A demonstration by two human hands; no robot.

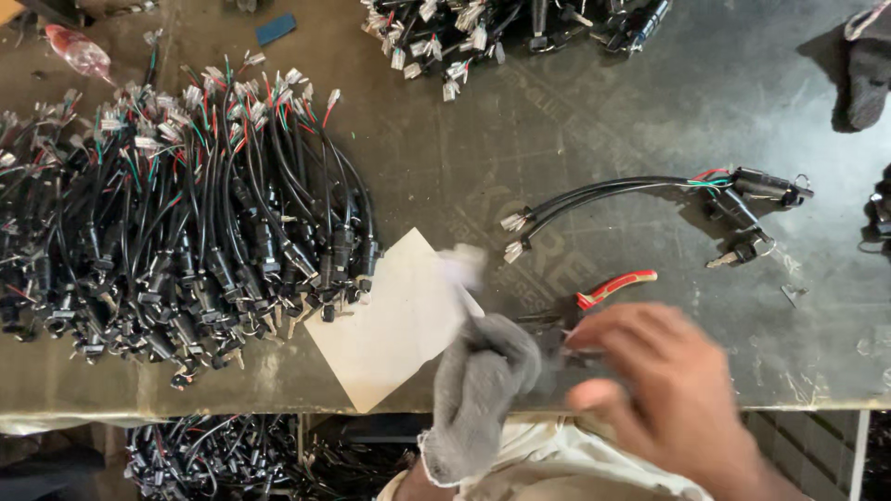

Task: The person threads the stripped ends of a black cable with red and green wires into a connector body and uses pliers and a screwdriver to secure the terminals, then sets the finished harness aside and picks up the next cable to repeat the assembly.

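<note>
Here, gloved left hand and bare right hand beside red-handled pliers

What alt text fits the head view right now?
A gloved left hand and a bare right hand meet over red-handled pliers on a dark workbench. A big pile of black wire harnesses lies left, two key-switch harnesses right.
</note>
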